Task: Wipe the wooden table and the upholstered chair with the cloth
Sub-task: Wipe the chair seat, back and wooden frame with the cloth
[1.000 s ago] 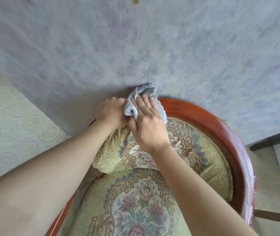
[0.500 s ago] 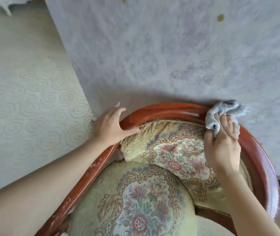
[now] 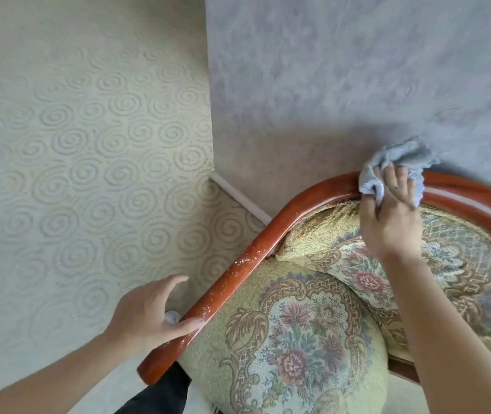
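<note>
On chair rail (image 3: 462, 192) — right hand (image 3: 390, 222) grips cloth (image 3: 399, 162) | left hand (image 3: 148, 315) open, touching armrest (image 3: 226, 288)

1. The chair's wooden rail (image 3: 239, 276) stands close to the grey wall (image 3: 342, 79); only a thin gap shows behind its top curve.
2. The right hand (image 3: 392, 222) and its cloth (image 3: 393, 162) fill that gap.
3. The left hand (image 3: 151, 315) rests on the rail's lower end.
4. Left of the rail, the floor corner (image 3: 226, 222) by the spiral-patterned wall (image 3: 82, 138) lies open.
5. The seat cushion (image 3: 292, 339) is unobstructed.

One chair (image 3: 247, 261), two cushions (image 3: 292, 348), one cloth (image 3: 399, 158), two hands (image 3: 392, 225).
</note>
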`<state>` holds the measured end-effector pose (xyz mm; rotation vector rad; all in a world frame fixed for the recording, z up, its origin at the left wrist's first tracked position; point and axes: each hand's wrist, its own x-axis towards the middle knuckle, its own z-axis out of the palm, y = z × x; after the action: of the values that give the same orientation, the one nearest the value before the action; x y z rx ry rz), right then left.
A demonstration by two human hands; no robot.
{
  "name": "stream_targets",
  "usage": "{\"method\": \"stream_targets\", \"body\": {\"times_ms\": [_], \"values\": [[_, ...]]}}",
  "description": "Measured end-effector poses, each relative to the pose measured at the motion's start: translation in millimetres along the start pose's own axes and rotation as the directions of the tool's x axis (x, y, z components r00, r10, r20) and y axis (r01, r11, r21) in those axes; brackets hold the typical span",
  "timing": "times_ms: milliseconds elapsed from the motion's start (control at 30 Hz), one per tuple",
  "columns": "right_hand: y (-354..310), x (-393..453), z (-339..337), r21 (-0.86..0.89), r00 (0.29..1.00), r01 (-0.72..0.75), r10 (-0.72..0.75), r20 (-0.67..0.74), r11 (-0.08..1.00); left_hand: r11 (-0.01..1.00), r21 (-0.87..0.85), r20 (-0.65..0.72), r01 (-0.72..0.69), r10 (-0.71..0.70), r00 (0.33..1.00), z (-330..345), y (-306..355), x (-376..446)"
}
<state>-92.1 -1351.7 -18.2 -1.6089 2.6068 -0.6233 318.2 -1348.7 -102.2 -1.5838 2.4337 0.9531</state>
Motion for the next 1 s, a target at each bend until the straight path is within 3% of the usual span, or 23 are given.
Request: {"method": "stream_targets", "body": {"times_ms": [133,333,500,700,800,900,1000], "values": [[-35.2,-12.1,35.9,-0.023,0.984,0.131,-0.127,0.129,0.991,1.000,-0.027,0.003,0.000,0.000,1.000,7.3,-20.6,-16.0],[-68.9,-49.5,66.2,-0.010,0.879,0.295,-0.267,0.394,0.956,1.000,-0.015,0.042,0.002,-0.002,0.999,28.1,-36.6,-46.9],[-61.9,-41.1,46.9,-0.095,0.899,0.259,-0.204,0.388,0.961,0.995,-0.090,-0.011,0.036,-0.038,0.999,45.4,-29.8,-60.3],[-58.9,-47.6,35.7,-0.032,0.942,-0.043,0.051,0.332,0.999,0.989,-0.118,-0.152,0.086,-0.103,0.983,74.0,-7.5,-69.0],[-72.1,-82.9,42.9,0.126,0.940,-0.078,0.031,0.341,0.989,0.975,-0.177,-0.168,0.135,-0.165,0.972,81.4,-5.9,-69.6],[-86.3,-133.9,50.2,0.327,0.971,-0.034,-0.046,0.233,0.944,0.956,-0.255,-0.192,0.149,-0.201,0.961,82.2,-5.9,-72.3],[-100.5,-187.4,63.2,0.393,0.944,0.052,-0.173,0.280,0.918,0.935,-0.330,-0.270,0.129,-0.225,0.936,87.1,-3.8,-72.4]]}}
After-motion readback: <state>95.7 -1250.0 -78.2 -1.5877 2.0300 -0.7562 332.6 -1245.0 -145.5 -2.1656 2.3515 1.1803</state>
